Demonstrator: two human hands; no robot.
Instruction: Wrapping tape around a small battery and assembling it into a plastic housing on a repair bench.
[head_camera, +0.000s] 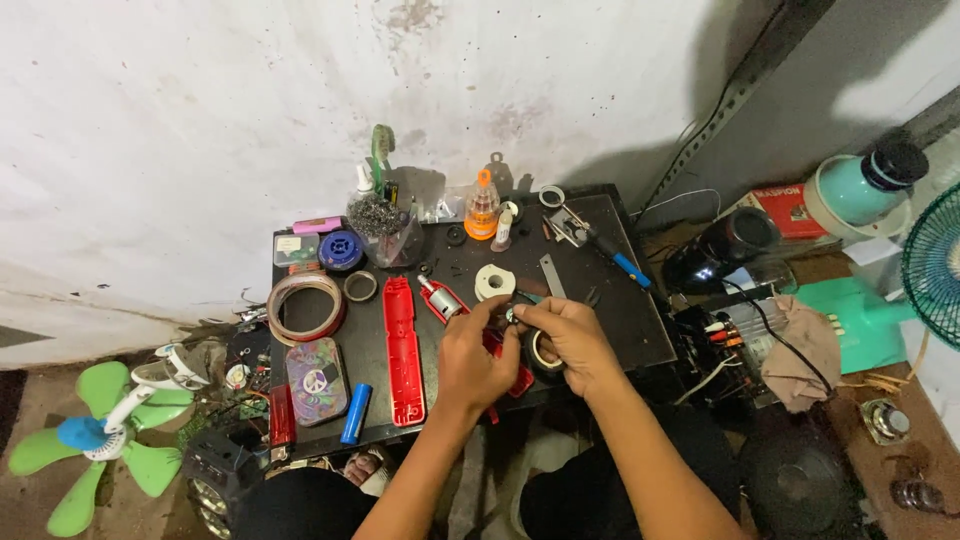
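My left hand (473, 360) and my right hand (568, 338) meet over the front middle of a small black table (630, 320). Between their fingertips they pinch a small dark part (510, 316); its shape is too small to tell. Under my right hand lies a roll of tape (541, 352). A red plastic piece (520, 378) shows beneath my left hand. A long red casing half (402, 350) lies just left of my left hand, with a small silver motor (441, 299) beyond it.
On the table: a white tape roll (494, 281), a large tape ring (305, 303), a patterned tin (317, 380), a blue cylinder (355, 413), a blue-handled tool (610, 252), an orange bottle (482, 210). A green fan (90, 440) lies at left, a dark flask (718, 250) at right.
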